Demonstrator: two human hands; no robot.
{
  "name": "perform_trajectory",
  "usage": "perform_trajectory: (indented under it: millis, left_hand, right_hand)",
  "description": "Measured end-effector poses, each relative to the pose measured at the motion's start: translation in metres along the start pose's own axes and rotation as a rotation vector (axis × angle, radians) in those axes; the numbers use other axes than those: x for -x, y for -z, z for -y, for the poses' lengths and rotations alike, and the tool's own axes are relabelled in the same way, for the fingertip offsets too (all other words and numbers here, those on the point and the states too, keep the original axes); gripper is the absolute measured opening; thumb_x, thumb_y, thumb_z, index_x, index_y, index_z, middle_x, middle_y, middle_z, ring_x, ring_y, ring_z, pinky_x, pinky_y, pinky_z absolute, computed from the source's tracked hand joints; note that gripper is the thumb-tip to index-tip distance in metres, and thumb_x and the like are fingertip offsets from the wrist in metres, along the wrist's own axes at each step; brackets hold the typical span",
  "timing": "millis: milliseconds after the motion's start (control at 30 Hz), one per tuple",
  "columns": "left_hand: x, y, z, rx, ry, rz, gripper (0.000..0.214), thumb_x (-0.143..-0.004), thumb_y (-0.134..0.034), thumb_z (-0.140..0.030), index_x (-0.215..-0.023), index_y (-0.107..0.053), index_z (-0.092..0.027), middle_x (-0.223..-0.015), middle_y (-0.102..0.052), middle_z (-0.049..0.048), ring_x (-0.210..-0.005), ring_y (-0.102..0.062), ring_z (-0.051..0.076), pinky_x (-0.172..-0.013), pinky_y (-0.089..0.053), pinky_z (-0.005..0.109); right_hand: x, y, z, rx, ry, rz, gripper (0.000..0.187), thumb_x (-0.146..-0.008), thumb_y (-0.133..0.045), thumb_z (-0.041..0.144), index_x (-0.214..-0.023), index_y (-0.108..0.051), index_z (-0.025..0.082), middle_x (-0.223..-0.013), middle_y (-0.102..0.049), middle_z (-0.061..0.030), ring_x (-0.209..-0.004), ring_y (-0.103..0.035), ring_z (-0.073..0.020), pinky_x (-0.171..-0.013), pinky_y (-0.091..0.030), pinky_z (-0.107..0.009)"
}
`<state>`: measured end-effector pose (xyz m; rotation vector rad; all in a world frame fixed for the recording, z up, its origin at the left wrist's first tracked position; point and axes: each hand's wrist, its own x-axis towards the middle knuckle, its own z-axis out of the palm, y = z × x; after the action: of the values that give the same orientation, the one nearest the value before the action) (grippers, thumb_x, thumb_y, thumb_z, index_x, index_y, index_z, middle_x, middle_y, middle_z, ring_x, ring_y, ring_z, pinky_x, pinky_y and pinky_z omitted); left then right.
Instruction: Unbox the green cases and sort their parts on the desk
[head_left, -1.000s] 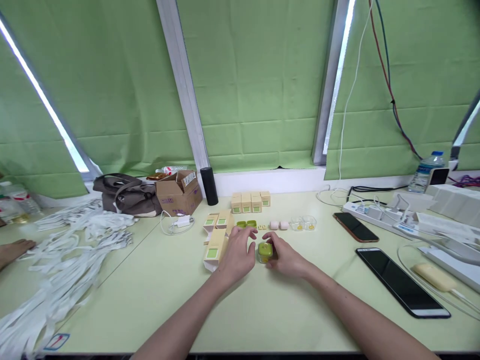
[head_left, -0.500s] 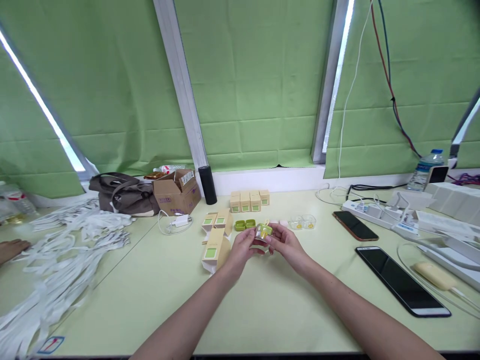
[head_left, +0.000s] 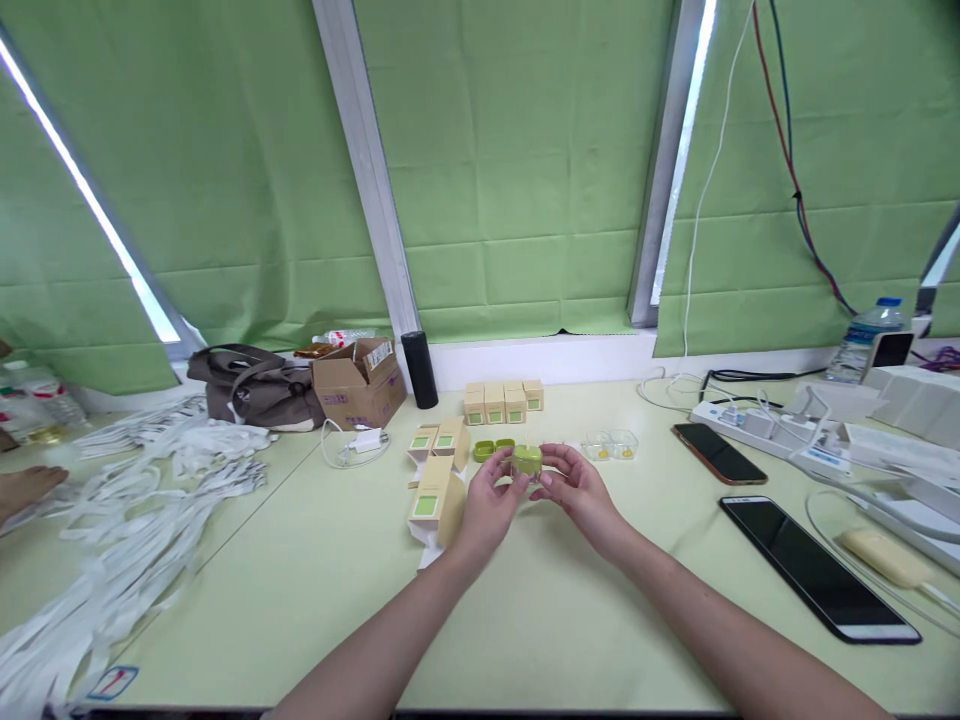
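Note:
Between both hands, just above the table, is a small clear case with a green lid (head_left: 527,459). My left hand (head_left: 489,502) pinches it from the left, thumb in front. On the opposite side the fingers of my right hand (head_left: 583,492) close on it as well. Just behind my left hand lie two green square lids or cups (head_left: 493,449). Beyond my right hand are two clear case bottoms (head_left: 610,445) with something yellow inside. Small beige cartons with green squares (head_left: 437,495) lie left of my left hand, flaps showing.
Several beige cartons (head_left: 504,402) line up farther back, near a black cylinder (head_left: 418,370). A cardboard box (head_left: 360,385), grey bag (head_left: 259,390) and white straps (head_left: 142,530) lie left, beside another person's hand (head_left: 28,492). Right are phones (head_left: 817,568) and a power strip (head_left: 769,430).
The case has been turned, so its green lid now shows more and its yellow content no longer does. Pale round items beside my right hand are now hidden. The view shifted slightly.

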<state>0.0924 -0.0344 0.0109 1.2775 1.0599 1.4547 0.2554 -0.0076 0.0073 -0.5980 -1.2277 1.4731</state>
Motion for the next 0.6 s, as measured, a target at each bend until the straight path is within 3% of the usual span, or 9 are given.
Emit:
perform_trajectory:
  millis: [167,267,467,600]
  left_hand:
    - [0.007,0.003,-0.008,-0.438,-0.250,-0.138,0.045,-0.081,-0.081,-0.023,-0.123,-0.065,-0.023,-0.126,-0.065,0.0099,-0.116,-0.060,0.026,-0.096,-0.051,0.041]
    - [0.012,0.005,-0.008,-0.616,-0.416,-0.153,0.042,-0.081,-0.080,-0.019,-0.119,-0.063,-0.026,-0.123,-0.061,0.0078,-0.118,-0.057,0.027,-0.099,-0.050,0.044]
    - [0.017,0.007,-0.002,-0.813,-0.704,-0.143,0.043,-0.085,-0.073,-0.012,-0.122,-0.055,-0.026,-0.122,-0.054,0.0095,-0.119,-0.053,0.029,-0.103,-0.048,0.049]
    - [0.015,0.008,-0.002,-0.848,-0.770,-0.188,0.050,-0.085,-0.071,-0.011,-0.126,-0.048,-0.027,-0.122,-0.052,0.0105,-0.117,-0.052,0.030,-0.100,-0.048,0.051]
  right_hand:
    - [0.006,-0.005,0.009,-0.025,-0.015,0.112,0.057,-0.072,-0.092,0.040,-0.122,-0.068,0.028,-0.130,-0.068,-0.0091,-0.101,-0.069,-0.0249,-0.089,-0.060,-0.044]
    - [0.009,-0.007,0.012,0.006,-0.012,0.160,0.059,-0.075,-0.089,0.042,-0.128,-0.067,0.029,-0.134,-0.067,-0.0086,-0.107,-0.067,-0.0261,-0.087,-0.060,-0.042]
    - [0.010,-0.009,0.011,-0.014,-0.031,0.171,0.063,-0.074,-0.090,0.040,-0.131,-0.066,0.030,-0.130,-0.069,-0.0079,-0.121,-0.064,-0.0287,-0.093,-0.059,-0.044]
    - [0.009,-0.009,0.010,0.005,-0.001,0.128,0.060,-0.071,-0.092,0.040,-0.125,-0.068,0.029,-0.120,-0.073,-0.0078,-0.116,-0.066,-0.0290,-0.094,-0.058,-0.045]
